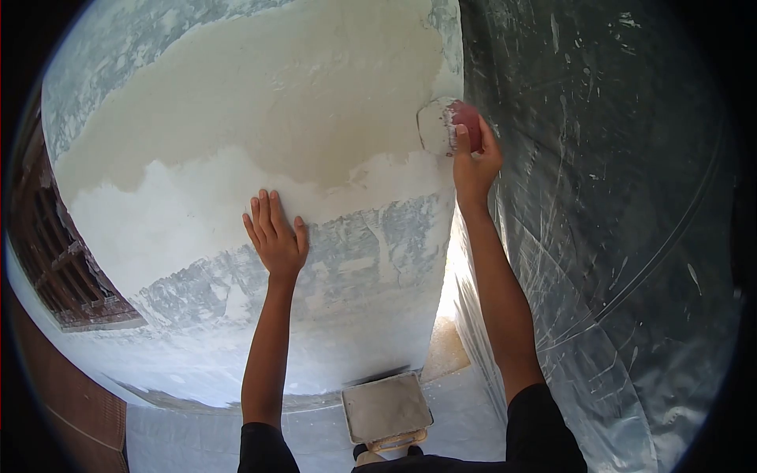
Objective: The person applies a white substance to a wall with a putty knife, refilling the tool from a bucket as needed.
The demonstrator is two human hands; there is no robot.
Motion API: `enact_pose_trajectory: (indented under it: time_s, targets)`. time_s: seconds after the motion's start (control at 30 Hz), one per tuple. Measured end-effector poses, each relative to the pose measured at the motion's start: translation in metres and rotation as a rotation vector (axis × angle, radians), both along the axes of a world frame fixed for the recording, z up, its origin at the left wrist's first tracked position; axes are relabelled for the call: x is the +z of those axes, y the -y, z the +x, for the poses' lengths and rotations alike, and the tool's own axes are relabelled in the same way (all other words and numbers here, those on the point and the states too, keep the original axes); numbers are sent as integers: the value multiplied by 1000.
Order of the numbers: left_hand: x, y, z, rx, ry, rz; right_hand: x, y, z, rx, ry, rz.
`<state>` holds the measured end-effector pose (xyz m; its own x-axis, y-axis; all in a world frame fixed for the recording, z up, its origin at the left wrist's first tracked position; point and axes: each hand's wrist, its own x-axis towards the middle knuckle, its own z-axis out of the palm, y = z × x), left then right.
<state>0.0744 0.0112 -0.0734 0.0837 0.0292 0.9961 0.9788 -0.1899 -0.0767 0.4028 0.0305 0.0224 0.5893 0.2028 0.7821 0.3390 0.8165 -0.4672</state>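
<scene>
Your right hand (pixel 473 162) has its fingers clamped round the red handle of a putty knife (pixel 441 126), blade flat on the wall (pixel 236 102) at its right edge, beside the plastic sheeting (pixel 615 197). The knife looks light, with a stiff blade; wet filler likely makes it slippery, so take it by the handle, not the blade. Your left hand (pixel 274 236) lies flat on the wall, fingers together and straight, holding nothing, at the lower edge of the fresh coat. A mud tray (pixel 386 408) sits below on the floor, well apart.
</scene>
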Motion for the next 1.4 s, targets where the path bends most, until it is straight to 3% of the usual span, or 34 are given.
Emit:
enact_pose_trajectory:
  time_s: [0.03, 0.13, 0.27, 0.33, 0.4, 0.47, 0.53, 0.6, 0.7, 0.77, 0.87, 0.93, 1.0, 1.07, 1.17, 1.27, 1.33, 1.4]
  targets:
    - [0, 0, -1, 6, -5, 4, 1, -8, 11, 63, -134, 46]
    - [-1, -1, -1, 12, -4, 7, 9, 15, 4, 273, -182, 125]
    - [0, 0, 1, 6, -2, -4, -6, 27, -24, -7, 315, -159]
    - [0, 0, -1, 7, -3, -2, -4, 18, -17, -78, 320, -226]
    - [-3, -1, -2, 11, -11, -1, 4, 6, 2, 68, -78, -34]
    - [-5, -1, -3, 18, -18, 3, 6, 9, 7, 207, -200, 87]
    - [-6, -1, -2, 19, -22, 4, 3, 17, 4, 244, -143, 82]
    - [-5, -1, -2, 13, -21, 3, -14, 18, -11, 5, 159, -75]
    - [-6, -1, -2, 2, -22, -2, -22, 19, -12, -43, 301, -199]
    - [-6, -2, -3, 4, -17, 0, -15, 7, 5, 25, -41, -46]
    - [-7, -1, -3, 7, -21, 0, -12, 14, 13, 206, -184, 81]
    - [-8, -2, -2, 13, -17, -4, -17, 18, 0, 244, -143, 56]
    - [-8, -2, -3, 7, -23, -16, -24, 26, -16, -54, 289, -188]
    - [-9, -1, -4, 1, -31, -27, -28, 16, -15, -98, 356, -246]
    - [-10, -1, -6, -1, -39, -30, -17, 1, 7, 157, -148, -3]
    - [-14, -1, -9, 0, -59, -24, -5, 19, 6, 306, -220, 125]
    - [-14, 0, -7, 0, -42, -24, -12, 14, -4, 270, -153, 85]
    - [-14, 0, -7, -10, -41, -22, -20, 17, -14, -103, 344, -208]
